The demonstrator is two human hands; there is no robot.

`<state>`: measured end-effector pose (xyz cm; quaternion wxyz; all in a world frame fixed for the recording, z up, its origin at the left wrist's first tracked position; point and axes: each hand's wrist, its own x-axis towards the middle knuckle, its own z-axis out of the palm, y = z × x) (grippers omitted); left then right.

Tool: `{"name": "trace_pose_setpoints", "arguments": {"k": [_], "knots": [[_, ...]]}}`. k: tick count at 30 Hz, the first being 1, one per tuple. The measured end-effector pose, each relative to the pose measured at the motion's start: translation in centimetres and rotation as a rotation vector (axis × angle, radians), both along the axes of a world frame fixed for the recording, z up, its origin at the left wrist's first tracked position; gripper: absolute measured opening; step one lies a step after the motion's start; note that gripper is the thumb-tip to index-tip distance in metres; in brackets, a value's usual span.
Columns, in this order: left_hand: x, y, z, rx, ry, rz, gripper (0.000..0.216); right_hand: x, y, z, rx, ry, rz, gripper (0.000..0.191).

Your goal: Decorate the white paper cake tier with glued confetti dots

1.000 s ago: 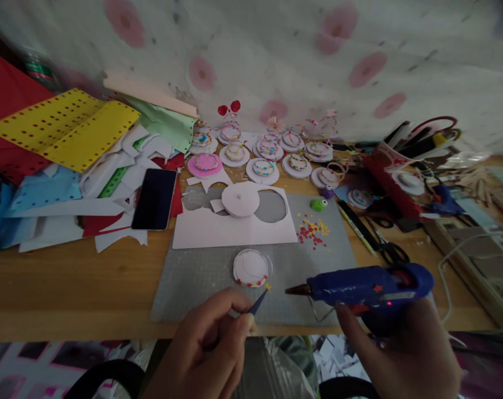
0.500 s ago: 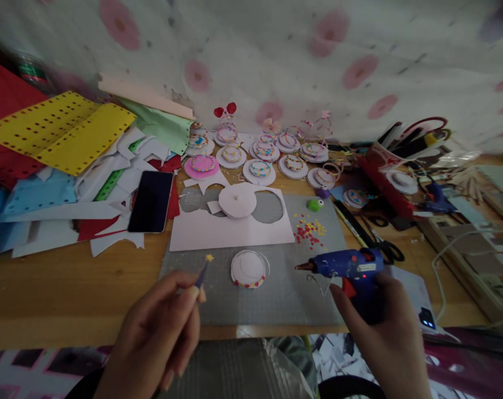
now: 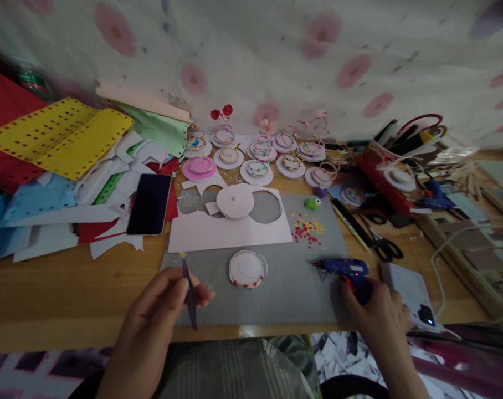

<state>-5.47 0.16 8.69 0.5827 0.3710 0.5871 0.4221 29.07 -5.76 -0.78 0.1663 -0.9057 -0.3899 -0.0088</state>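
Observation:
My left hand point(image 3: 155, 310) pinches slim blue-purple tweezers point(image 3: 189, 296), tip upward, with a small yellow star point(image 3: 182, 254) at the tip. My right hand point(image 3: 378, 310) is closed round the handle of a blue glue gun point(image 3: 345, 267), which is low over the right side of the grey cutting mat point(image 3: 285, 299). Its nozzle points left, and a wire stand shows under it. Between my hands lies a small white paper disc point(image 3: 245, 267) with a wire ring round it and red and yellow pieces along its front edge.
Red and yellow confetti point(image 3: 307, 230) lies beside a cut white sheet point(image 3: 230, 238). Several decorated discs point(image 3: 256, 170) stand at the back. A phone point(image 3: 149, 204) and paper scraps are at left; scissors point(image 3: 385, 246), a pen cup point(image 3: 386, 152) and a white power bank point(image 3: 409, 288) at right.
My right hand has lowered the glue gun toward the mat. My left hand has moved slightly left, turning the tweezers so more of their length shows.

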Motion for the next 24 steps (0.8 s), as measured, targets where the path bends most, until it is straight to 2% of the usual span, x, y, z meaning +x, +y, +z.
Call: {"name": "trace_pose_setpoints", "arguments": {"k": [2,4,6,7,10,13,16,20,22,24], "knots": [[1.0,-0.2,-0.3,0.009,-0.018,-0.094,0.024,-1.7,0.0,1.2,0.05,-0.091,-0.023,0.063],[2.2,-0.3,-0.3,0.042,-0.04,-0.169,0.022,-3.8,-0.1,3.0,0.248,0.007,0.136,0.052],[3.6,-0.5,-0.2,0.054,-0.086,-0.232,0.022,-6.2,-0.4,4.9,0.338,0.387,0.353,0.031],[4.3,-0.7,0.0,0.055,-0.123,-0.267,0.022,-7.5,-0.6,5.7,0.297,0.634,0.451,0.025],[6.2,-1.3,0.4,0.059,-0.273,-0.329,0.028,-11.3,-1.0,7.1,0.127,1.304,0.567,0.031],[7.3,-1.9,0.6,-0.053,-0.428,-0.368,0.029,-14.2,-1.0,6.9,0.152,1.813,0.446,0.037],[7.6,-2.2,0.4,-0.153,-0.487,-0.373,0.027,-15.3,-0.8,6.3,0.184,2.197,0.38,0.043],[8.1,-2.0,0.4,-0.101,-0.425,-0.37,0.028,-14.9,-0.4,6.2,0.195,2.616,0.342,0.03],[8.1,-1.9,0.3,-0.057,-0.37,-0.426,0.025,-14.4,-0.3,6.3,0.213,2.761,0.328,0.029],[7.7,-2.1,0.1,-0.025,-0.272,-0.491,0.024,-13.6,-0.2,6.3,0.3,2.746,0.28,0.03]]}}
